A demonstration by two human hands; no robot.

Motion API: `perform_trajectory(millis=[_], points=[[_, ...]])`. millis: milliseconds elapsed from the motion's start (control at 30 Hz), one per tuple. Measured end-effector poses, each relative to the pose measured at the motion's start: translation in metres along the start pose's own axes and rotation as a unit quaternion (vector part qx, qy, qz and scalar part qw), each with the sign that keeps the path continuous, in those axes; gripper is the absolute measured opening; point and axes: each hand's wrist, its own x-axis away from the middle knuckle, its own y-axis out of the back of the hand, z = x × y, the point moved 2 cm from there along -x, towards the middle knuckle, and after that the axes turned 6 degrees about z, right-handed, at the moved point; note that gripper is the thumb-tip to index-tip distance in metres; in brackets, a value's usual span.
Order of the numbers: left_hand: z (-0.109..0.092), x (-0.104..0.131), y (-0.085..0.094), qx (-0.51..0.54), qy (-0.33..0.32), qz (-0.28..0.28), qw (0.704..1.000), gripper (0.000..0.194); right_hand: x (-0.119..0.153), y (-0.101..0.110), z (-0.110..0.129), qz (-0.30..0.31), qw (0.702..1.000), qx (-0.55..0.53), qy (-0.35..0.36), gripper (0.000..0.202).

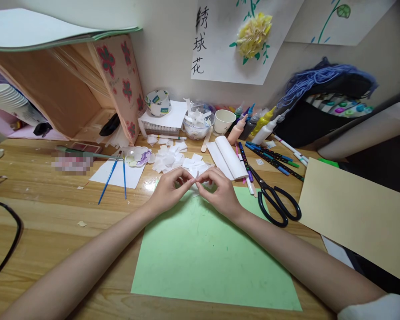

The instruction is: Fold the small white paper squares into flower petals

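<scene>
My left hand (170, 189) and my right hand (219, 190) meet fingertip to fingertip over the far edge of a green sheet (216, 253). Both are closed in a pinch on a small whitish piece (196, 175), which looks like paper and is mostly hidden by the fingers. Just beyond them lies a loose heap of white paper pieces (168, 158). A roll of white paper (231, 158) rests behind my right hand. Black-handled scissors (275, 200) lie to the right of it, partly over the green sheet's corner.
Two blue brushes (110, 180) lie on white paper at left, near a palette (140, 157). Behind stand a bowl of paper scraps (198, 124), a paper cup (224, 121) and paint bottles (265, 122). Markers (276, 158) and a yellow sheet (360, 213) are at right.
</scene>
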Motion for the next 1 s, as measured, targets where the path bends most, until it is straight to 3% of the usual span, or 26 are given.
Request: perform_trajectory(millis=[567, 1000], points=[[0.000, -0.001, 0.001, -0.008, 0.021, 0.010, 1.000, 0.018, -0.001, 0.001, -0.006, 0.001, 0.995, -0.064, -0.080, 0.006], [-0.002, 0.000, 0.003, -0.036, 0.029, -0.021, 0.999, 0.007, -0.001, 0.000, -0.017, -0.030, 0.981, -0.116, -0.153, 0.005]])
